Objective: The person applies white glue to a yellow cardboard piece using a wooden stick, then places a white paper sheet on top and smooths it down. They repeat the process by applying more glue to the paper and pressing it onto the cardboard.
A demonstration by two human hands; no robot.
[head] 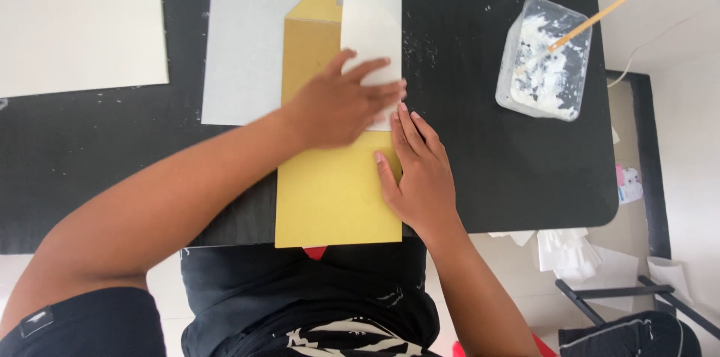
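Both hands lie flat and open, gripping nothing: the left hand [341, 106] presses its spread fingers on a white paper strip [371, 23] laid along the right edge of a yellow envelope [334, 192], and the right hand [420, 173] rests palm down on the envelope's right edge just below. Under the envelope is a white sheet [244, 42] on the black table [510, 169]. A plastic tub of white paste [544, 61] with a wooden stick [619, 3] stands well to the right.
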